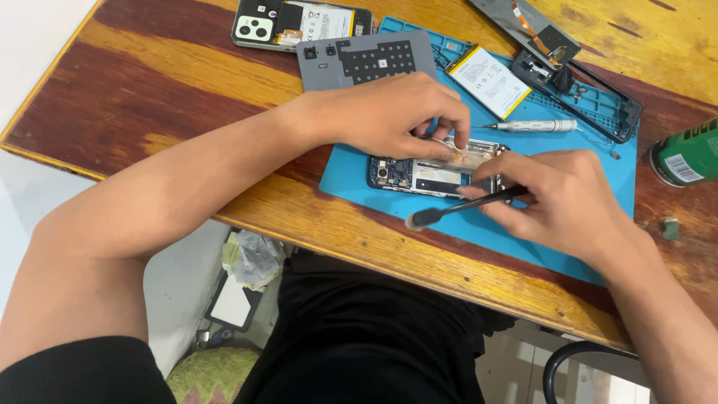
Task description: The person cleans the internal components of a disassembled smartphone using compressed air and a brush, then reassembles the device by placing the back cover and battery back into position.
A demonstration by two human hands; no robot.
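1. On the blue silicone work mat [351, 176], near its front edge, lies an opened smartphone with its back cover removed [422, 174]; it rests flat, lengthwise across the mat, between the two hands.
2. Its exposed inside shows a dark blue circuit board with a small round camera lens at the left end, a silvery-white metal shield plate in the middle, and a pale, shiny patch under the fingers at the right.
3. The left hand [389, 116] lies over the phone's far edge, fingers curled down and pinched together on the shiny patch in the phone's upper middle; what exactly sits between the fingertips I cannot tell.
4. The right hand [565, 198] is closed around a slim black tool with a rounded grey end [464, 208], held like a pen; the grey end points left and toward the table's near edge, while the other end is hidden in the hand beside the phone's right portion.
5. Behind the phone on the mat rest a silver precision screwdriver [532, 126] and a white rectangular battery with a yellow edge [490, 81].
6. A grey plastic phone back panel with a perforated black patch [366, 60] lies at the mat's far left corner, partly on the worn wooden table [149, 82].
7. Further back sits a second opened phone with a pale green camera block [299, 22].
8. A green cylindrical can [684, 153] lies at the right edge.
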